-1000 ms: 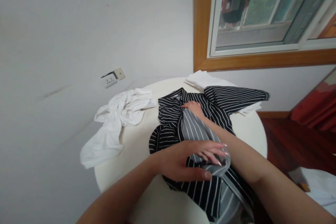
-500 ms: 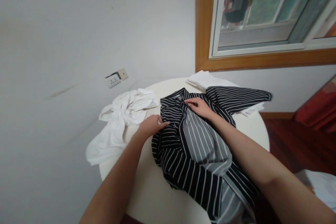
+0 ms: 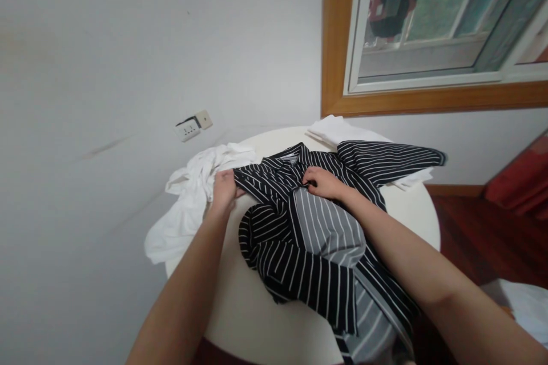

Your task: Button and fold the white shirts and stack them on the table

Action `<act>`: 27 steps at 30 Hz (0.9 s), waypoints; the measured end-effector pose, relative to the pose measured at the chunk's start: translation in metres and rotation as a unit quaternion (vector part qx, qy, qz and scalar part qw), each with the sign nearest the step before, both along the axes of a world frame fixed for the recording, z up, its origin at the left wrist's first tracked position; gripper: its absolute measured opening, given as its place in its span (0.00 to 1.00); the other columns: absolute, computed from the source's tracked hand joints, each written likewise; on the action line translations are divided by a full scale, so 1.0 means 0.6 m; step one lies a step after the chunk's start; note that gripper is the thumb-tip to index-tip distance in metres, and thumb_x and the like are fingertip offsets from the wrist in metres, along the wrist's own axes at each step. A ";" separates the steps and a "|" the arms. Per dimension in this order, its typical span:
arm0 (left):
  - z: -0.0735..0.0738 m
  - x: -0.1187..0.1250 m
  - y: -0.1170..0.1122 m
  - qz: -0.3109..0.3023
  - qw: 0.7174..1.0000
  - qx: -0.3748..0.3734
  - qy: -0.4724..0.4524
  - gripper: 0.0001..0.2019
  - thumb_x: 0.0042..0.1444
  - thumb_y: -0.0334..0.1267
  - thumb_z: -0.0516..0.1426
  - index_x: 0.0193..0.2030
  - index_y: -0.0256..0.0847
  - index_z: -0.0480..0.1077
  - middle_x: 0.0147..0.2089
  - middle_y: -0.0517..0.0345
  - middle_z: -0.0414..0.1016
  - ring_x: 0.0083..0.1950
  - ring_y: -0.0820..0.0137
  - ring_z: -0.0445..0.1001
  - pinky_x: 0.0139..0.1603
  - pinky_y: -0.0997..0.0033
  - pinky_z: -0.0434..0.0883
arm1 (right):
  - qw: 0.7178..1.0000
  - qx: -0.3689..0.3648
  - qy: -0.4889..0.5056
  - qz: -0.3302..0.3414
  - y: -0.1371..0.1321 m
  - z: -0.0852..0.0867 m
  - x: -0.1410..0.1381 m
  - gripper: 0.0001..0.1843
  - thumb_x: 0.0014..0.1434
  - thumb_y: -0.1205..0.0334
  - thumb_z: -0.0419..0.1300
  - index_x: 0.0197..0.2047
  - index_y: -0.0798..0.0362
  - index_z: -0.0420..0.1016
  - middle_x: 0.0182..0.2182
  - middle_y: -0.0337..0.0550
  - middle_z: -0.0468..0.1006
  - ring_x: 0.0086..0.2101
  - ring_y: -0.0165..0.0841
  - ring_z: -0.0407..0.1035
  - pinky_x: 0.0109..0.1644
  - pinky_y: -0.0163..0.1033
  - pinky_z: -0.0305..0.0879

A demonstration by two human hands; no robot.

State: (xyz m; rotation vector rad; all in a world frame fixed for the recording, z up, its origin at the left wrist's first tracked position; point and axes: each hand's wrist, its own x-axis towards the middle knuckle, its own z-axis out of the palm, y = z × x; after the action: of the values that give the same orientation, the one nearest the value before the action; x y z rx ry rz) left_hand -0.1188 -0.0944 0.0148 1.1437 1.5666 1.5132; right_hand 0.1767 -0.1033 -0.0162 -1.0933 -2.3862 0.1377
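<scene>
A black shirt with white stripes [image 3: 308,265] lies spread and rumpled over the round white table [image 3: 244,302], its collar toward the wall and its lower part hanging over the near edge. One front panel is turned back, so the grey inner side shows. My left hand [image 3: 224,189] is closed on the shirt's left shoulder part and holds it stretched out to the left. Near the collar, my right hand [image 3: 322,182] pinches the front edge of the shirt. A striped sleeve [image 3: 387,159] stretches out to the right.
Crumpled white cloth [image 3: 188,211] lies at the table's left edge, partly overhanging it. Folded white cloth [image 3: 331,130] sits at the back, partly under the sleeve. A wall socket [image 3: 188,130] and a wood-framed window [image 3: 336,105] are beyond. White fabric [image 3: 528,302] shows at lower right.
My left hand has moved left, pulling the shirt's shoulder part outward toward the white cloth. My right hand has shifted slightly nearer and closed on the front edge.
</scene>
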 end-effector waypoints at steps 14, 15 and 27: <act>0.029 -0.013 -0.041 -0.250 0.790 -0.208 0.520 0.25 0.47 0.62 0.55 0.16 0.42 0.64 0.17 0.58 0.68 0.25 0.66 0.71 0.32 0.69 0.67 | 0.986 -0.027 0.035 -0.159 0.025 -0.018 0.020 0.16 0.57 0.71 0.51 0.30 0.53 0.81 0.36 0.44 0.80 0.41 0.36 0.70 0.51 0.37 0.60; 0.031 -0.012 -0.043 -0.260 0.781 -0.207 0.528 0.24 0.47 0.61 0.56 0.16 0.42 0.64 0.17 0.59 0.68 0.25 0.66 0.71 0.31 0.69 0.67 | 0.985 -0.031 0.035 -0.169 0.023 -0.016 0.018 0.16 0.58 0.69 0.51 0.30 0.53 0.81 0.36 0.43 0.80 0.40 0.36 0.70 0.50 0.37 0.60; 0.034 -0.003 -0.025 0.020 0.995 0.056 0.079 0.08 0.62 0.43 0.51 0.42 0.41 0.60 0.32 0.60 0.69 0.30 0.72 0.73 0.34 0.69 0.74 | 0.985 0.003 0.033 -0.171 0.006 -0.014 0.006 0.24 0.63 0.46 0.54 0.24 0.52 0.77 0.33 0.44 0.77 0.38 0.35 0.67 0.46 0.38 0.60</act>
State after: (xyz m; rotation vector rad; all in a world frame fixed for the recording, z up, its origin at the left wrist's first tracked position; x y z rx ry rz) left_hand -0.1205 -0.1094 0.0350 1.3307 1.6334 1.5875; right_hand 0.1804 -0.0994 -0.0245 -1.4519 -2.1013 0.0451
